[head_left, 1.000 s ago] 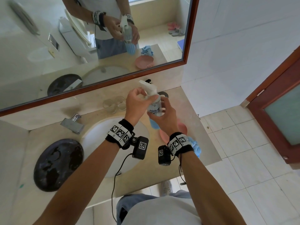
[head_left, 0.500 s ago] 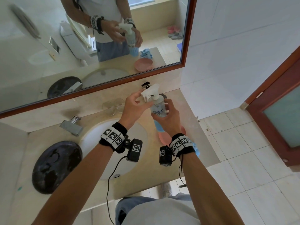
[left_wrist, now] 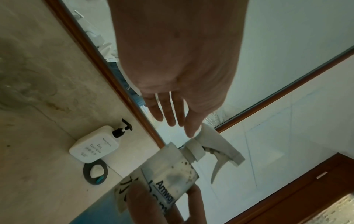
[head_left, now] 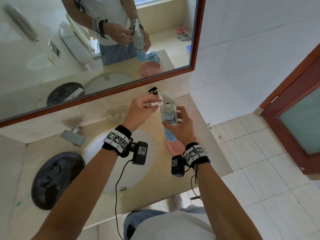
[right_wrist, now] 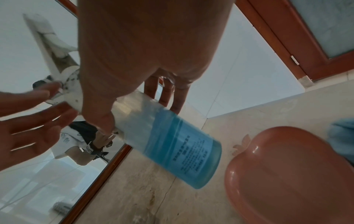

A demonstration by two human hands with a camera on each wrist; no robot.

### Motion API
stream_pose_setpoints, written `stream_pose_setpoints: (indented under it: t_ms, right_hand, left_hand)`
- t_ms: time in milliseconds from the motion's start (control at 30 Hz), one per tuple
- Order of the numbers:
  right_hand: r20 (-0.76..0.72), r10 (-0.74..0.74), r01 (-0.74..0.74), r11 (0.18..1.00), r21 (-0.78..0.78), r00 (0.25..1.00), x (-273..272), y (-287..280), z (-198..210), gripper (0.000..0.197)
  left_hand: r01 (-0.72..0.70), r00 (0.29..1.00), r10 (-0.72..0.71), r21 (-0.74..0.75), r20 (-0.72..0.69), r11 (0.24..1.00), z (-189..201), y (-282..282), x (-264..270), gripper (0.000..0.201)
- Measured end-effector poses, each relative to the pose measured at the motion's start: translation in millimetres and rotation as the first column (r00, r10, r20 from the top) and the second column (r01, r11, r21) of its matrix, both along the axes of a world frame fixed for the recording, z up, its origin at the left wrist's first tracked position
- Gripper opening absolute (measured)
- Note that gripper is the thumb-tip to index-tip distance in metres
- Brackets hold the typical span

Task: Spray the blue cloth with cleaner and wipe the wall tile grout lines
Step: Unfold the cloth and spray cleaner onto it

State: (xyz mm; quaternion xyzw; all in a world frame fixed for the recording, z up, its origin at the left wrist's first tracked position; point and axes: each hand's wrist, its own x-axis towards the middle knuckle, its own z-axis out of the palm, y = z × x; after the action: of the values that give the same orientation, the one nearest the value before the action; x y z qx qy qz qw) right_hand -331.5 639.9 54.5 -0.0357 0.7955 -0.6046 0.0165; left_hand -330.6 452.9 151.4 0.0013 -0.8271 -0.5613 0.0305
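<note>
The crumpled blue cloth (right_wrist: pixel 343 133) is cut off by the right-wrist picture's right edge, and from overhead the right wrist hides nearly all of it. The pink plastic dish (head_left: pixel 174 147) sits half-hidden behind that arm. Small print on the clear spray bottle (right_wrist: pixel 172 141) is unreadable.

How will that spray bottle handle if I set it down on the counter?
The spray bottle, held in the right hand, looks about half full of blue liquid, so probably moderately light. Its tall, narrow body may tip if nudged. On its side, the round body would likely roll.
</note>
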Motion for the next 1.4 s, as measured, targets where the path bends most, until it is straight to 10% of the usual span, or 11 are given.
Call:
stream_pose_setpoints:
  t_ms: [200, 533, 900, 1400]
  right_hand:
    - [-0.007, 0.082, -0.082, 0.996, 0.021, 0.997, 0.5, 2.0, -1.8, 0.067]
    - [-0.032, 0.090, -0.082, 0.975, 0.206, 0.995, -2.2, 21.7, -11.4, 0.065]
    - [0.159, 0.080, -0.161, 0.784, 0.600, 0.984, 1.4, 79.8, -42.8, 0.068]
    - [0.211, 0.018, -0.170, 0.663, 0.729, 0.977, 17.1, 106.3, -60.7, 0.058]
  left_hand:
    - [0.096, 0.977, -0.095, 0.003, 0.189, 0.995, -4.0, 13.3, -9.0, 0.027]
    - [-0.329, 0.942, 0.329, -0.015, 0.074, 0.944, -18.7, 34.6, -9.9, 0.045]
    - [-0.420, 0.902, 0.430, 0.155, -0.035, 0.894, 1.3, 19.8, -14.3, 0.037]
    - [-0.477, 0.856, 0.504, 0.196, -0.118, 0.857, 0.9, 18.2, -13.6, 0.029]
